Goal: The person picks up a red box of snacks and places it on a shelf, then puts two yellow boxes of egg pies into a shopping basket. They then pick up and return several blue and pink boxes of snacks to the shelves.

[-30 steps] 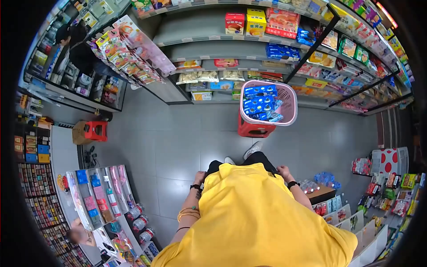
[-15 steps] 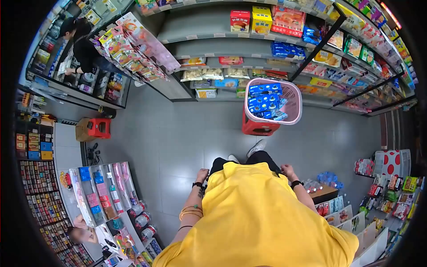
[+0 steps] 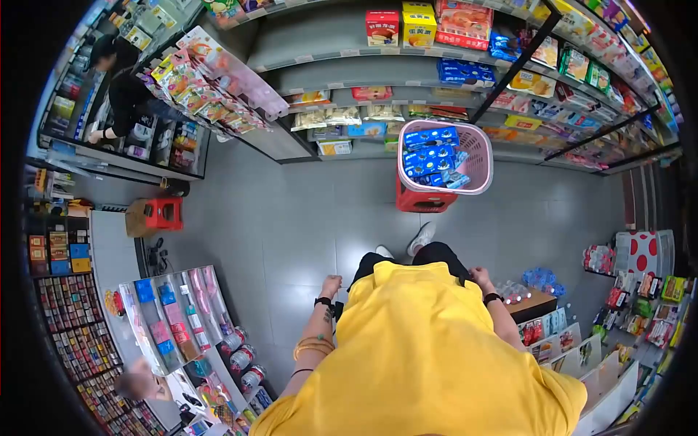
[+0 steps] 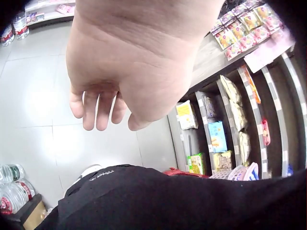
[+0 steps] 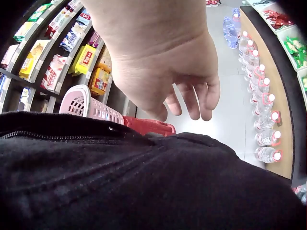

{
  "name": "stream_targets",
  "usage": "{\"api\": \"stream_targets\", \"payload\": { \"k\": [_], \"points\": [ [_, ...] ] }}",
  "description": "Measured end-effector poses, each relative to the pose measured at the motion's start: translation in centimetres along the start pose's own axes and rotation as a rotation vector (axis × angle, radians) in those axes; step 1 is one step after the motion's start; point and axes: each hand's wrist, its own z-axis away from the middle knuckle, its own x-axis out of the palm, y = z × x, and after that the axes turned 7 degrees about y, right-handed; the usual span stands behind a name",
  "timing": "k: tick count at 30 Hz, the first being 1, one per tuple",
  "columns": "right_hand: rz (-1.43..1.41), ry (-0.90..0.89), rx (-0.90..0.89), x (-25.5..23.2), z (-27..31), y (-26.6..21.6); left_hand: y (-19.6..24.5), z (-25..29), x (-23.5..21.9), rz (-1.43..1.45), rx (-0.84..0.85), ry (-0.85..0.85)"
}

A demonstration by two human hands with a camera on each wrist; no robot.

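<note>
My left hand (image 4: 127, 81) hangs beside my black trousers (image 4: 182, 199) with its fingers loosely bent and nothing in them. On the other side, my right hand (image 5: 168, 72) hangs the same way, holding nothing. In the head view both the left (image 3: 331, 285) and right (image 3: 480, 276) hands are low at my sides. Ahead of me a pink basket (image 3: 480, 161) sits on a red stool (image 3: 422, 201). Several blue packets (image 3: 430, 160) lie inside the basket, out of reach of either hand.
Snack shelves (image 3: 327, 73) run along the far side. A display rack (image 3: 171, 320) stands at left, a red stool (image 3: 163, 214) beyond it. Bottles (image 5: 264, 104) line a low shelf on the right. Another person in black (image 3: 123, 94) stands at the back left; one more (image 3: 138, 381) sits lower left.
The head view shifts slightly while my hands stay hanging at my sides. The person in black at the back left moves an arm among the goods. The basket stays on its stool.
</note>
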Motion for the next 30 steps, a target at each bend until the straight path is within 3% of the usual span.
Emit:
{"api": "stream_targets", "payload": {
  "k": [3,12,17,30],
  "points": [
    [0.002,-0.004,-0.024,-0.3,-1.5,-0.5,0.9,0.7,0.4,0.045,-0.076,-0.044],
    [-0.102,-0.121,0.092,-3.0,-6.9,-8.3,4.4,0.0,3.1,0.133,-0.031,-0.057],
    [-0.104,-0.139,0.083,-4.9,-9.1,-12.0,8.1,0.6,5.1,0.102,-0.031,0.072],
    [-0.045,-0.177,0.029,-9.6,-17.0,-12.4,13.1,4.5,10.2,0.135,-0.046,0.189]
  ]
}}
